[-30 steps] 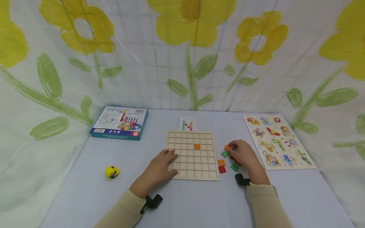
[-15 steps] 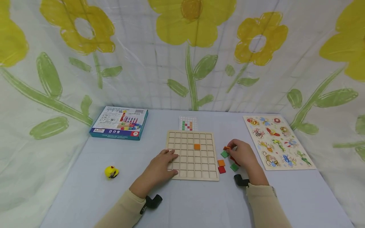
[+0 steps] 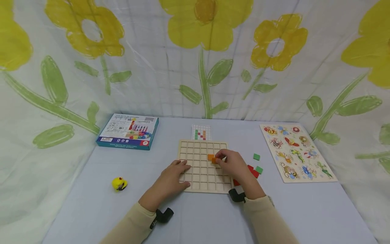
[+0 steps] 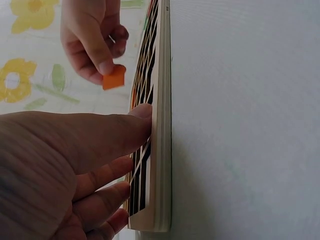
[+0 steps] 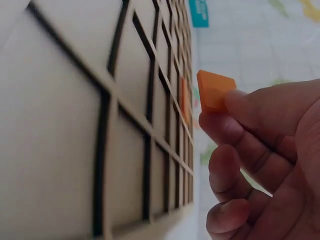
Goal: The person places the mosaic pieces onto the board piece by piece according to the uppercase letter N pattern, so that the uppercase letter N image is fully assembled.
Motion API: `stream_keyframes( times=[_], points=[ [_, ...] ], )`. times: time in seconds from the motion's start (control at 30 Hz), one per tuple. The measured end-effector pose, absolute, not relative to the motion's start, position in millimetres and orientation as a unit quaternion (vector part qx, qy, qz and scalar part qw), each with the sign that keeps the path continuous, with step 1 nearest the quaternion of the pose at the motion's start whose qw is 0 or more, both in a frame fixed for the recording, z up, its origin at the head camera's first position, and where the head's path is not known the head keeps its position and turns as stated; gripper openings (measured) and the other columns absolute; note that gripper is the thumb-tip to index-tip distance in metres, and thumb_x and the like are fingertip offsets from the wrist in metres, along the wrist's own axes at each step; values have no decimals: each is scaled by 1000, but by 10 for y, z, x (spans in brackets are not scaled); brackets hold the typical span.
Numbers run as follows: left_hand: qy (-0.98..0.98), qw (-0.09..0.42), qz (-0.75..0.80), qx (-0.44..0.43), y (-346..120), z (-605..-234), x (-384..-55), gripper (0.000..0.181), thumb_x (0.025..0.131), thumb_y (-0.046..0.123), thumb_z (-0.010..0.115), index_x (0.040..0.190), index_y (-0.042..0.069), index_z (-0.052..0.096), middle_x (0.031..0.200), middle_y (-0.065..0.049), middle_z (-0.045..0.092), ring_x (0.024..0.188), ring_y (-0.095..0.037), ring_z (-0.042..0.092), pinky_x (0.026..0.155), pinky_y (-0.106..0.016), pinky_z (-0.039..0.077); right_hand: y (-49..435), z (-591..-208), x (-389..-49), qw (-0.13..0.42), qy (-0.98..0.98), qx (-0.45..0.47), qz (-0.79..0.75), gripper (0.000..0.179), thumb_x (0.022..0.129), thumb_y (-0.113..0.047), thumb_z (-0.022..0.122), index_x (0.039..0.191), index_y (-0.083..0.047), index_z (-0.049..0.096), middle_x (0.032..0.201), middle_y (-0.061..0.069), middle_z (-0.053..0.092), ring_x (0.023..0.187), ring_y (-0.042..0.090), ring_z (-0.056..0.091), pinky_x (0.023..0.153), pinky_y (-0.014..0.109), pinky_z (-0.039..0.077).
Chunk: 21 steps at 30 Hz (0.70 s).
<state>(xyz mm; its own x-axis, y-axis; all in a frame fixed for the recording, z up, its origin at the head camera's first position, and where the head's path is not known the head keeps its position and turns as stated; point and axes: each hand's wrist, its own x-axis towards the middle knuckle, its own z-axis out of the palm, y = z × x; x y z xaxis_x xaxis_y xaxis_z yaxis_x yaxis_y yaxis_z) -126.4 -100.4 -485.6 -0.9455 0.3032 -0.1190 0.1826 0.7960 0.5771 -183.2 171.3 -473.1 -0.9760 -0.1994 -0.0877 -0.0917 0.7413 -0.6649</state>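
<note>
My right hand [image 3: 233, 164] pinches an orange square tile [image 5: 216, 92] between thumb and forefinger, just above the wooden grid board [image 3: 202, 185]. In the right wrist view the tile is tilted and apart from the board. Another orange tile [image 3: 210, 157] lies in a cell right beside it. At the board's left side rests my left hand [image 3: 170, 179], fingers spread over the edge; the left wrist view shows its thumb [image 4: 135, 122] touching the rim. Right of the board lie green tiles [image 3: 256, 157] and red tiles [image 3: 255, 174], some partly hidden by my right hand.
A small card with a coloured grid pattern [image 3: 201, 132] lies behind the board. To the left are a boxed toy set [image 3: 128, 132] and a yellow toy [image 3: 119, 184]. On the right lies an insect picture board [image 3: 298, 152]. A flower-printed cloth [image 3: 146, 84] hangs behind.
My right hand has moved left from the loose tiles to over the board, carrying an orange tile. The green tiles now lie farther right. My left hand has stayed put.
</note>
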Motion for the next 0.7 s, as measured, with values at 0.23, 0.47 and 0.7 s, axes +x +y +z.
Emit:
stream_keyframes(
  times=[0.23,0.47,0.7],
  points=[
    [942,106,291,128,-1021,-4886,-1278,66,92,27,89,151,12,66,168,-9,53,159,-37,43,124,-62,43,1521,-4812,-1880,70,936,-73,-337,5,103,-16,76,108,-17,76,104,0,76,85,18,62,78,35,54],
    [942,102,293,130,-1020,-4873,-1277,66,91,27,90,151,12,66,167,-10,53,158,-37,44,123,-63,43,1513,-4814,-1864,72,935,-75,-339,4,102,-16,77,106,-16,77,103,-1,75,89,19,64,84,40,56],
    [942,103,294,127,-1018,-4875,-1269,66,91,27,90,151,12,66,167,-9,53,158,-37,44,124,-62,43,1505,-4824,-1856,79,937,-81,-331,5,103,-18,77,105,-14,79,103,-2,76,97,20,67,91,44,58]
  ],
)
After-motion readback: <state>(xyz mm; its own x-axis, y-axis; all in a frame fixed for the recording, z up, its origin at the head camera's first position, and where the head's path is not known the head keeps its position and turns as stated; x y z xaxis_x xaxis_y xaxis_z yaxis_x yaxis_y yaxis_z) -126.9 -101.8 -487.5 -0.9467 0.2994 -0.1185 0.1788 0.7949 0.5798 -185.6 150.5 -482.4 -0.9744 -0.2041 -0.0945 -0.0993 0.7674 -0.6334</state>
